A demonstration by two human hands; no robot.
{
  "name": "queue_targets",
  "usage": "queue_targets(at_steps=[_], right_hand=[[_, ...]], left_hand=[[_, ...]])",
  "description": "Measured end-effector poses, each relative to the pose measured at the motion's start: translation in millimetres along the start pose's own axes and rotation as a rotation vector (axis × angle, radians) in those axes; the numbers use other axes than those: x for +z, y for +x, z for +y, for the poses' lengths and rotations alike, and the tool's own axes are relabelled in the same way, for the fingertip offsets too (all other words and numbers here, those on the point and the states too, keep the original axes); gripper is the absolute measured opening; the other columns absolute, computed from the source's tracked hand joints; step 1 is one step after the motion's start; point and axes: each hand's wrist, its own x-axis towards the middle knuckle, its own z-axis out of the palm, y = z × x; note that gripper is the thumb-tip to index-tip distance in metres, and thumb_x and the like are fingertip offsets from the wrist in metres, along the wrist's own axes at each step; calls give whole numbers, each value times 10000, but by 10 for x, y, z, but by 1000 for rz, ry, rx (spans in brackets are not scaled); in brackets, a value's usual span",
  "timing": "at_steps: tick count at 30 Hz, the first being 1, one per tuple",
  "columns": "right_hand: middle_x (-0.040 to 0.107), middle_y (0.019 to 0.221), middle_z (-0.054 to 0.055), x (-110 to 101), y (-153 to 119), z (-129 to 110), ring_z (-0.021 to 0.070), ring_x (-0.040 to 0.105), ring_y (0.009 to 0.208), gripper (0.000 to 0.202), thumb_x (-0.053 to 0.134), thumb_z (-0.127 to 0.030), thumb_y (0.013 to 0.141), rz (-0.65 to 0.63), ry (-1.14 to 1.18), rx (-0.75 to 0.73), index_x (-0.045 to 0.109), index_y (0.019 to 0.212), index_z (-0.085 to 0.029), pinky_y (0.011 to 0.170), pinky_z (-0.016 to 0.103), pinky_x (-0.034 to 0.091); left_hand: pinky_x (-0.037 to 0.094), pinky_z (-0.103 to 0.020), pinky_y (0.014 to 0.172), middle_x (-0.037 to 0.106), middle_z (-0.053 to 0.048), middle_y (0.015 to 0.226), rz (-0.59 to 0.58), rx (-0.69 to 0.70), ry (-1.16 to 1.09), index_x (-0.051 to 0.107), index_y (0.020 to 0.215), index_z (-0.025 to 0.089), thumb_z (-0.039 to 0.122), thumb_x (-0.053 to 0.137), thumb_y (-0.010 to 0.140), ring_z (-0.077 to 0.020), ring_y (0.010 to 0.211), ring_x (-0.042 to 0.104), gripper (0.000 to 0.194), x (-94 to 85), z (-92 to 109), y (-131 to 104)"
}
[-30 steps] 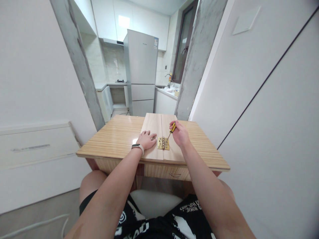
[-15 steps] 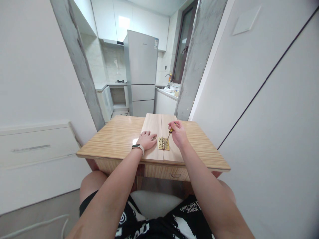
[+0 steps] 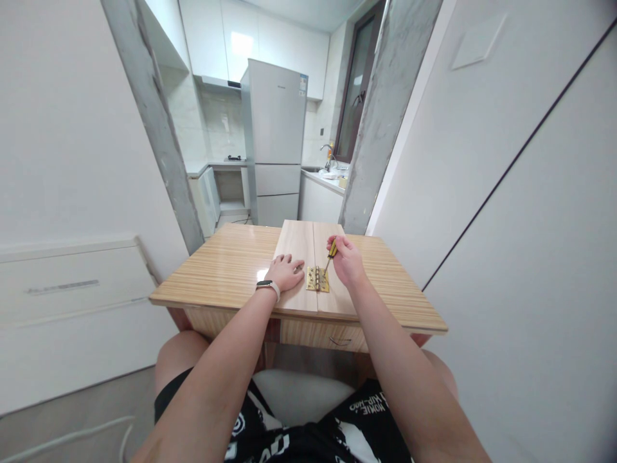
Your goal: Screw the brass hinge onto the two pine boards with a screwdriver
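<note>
A brass-coloured butt hinge (image 3: 317,279) lies spread flat across the seam between two pale wooden boards (image 3: 295,241). My right hand (image 3: 348,260) is closed around the yellow and black handle of a screwdriver (image 3: 331,251). The screwdriver slants down, and its tip meets the right leaf of the hinge; the screw head under it is too small to make out. My left hand (image 3: 285,272) rests flat with fingers spread on the left board, just left of the hinge.
The boards lie on a striped wooden table (image 3: 231,257) with a drawer handle (image 3: 340,341) at its front. White walls stand close on both sides. Beyond the table are a grey refrigerator (image 3: 277,116) and a sink counter (image 3: 324,193).
The fingers of my right hand have shifted on the screwdriver, so more of its handle shows. My left hand and the hinge stay in place; the view has moved very slightly.
</note>
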Motion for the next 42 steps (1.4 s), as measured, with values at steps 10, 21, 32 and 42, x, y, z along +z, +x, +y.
queue_targets(at_steps=[10,21,32,42], right_hand=[[686,848,-32,29,19,34,119,588,708,431,958,-473,713,29,-63,-57,621,876,-258,698,270,484],[707,925,46,2,-11,-8,169,594,741,352,736,-594,917,-78,-72,-14,752,882,-244,703,337,497],[700,926,14,-16,-5,-16,149,625,773,412,925,-560,738,19,-38,-21,677,831,-244,732,313,521],[671,835,-30,47,-19,-30,115,552,652,406,939,-445,735,9,-40,-46,597,854,-261,632,272,448]], left_hand=[[365,-519,1189,559,-61,1505,5,8,16,628,1465,428,556,481,1014,-354,1402,448,492,21,-8,4],[362,-525,1193,560,-62,1506,8,2,8,633,1461,430,559,498,1008,-363,1414,439,490,27,-18,13],[352,-524,1199,564,-63,1500,9,4,6,631,1465,428,548,488,1011,-359,1413,437,491,24,-24,7],[361,-518,1199,558,-59,1512,11,-2,21,630,1465,436,545,490,1011,-356,1413,447,487,18,-16,6]])
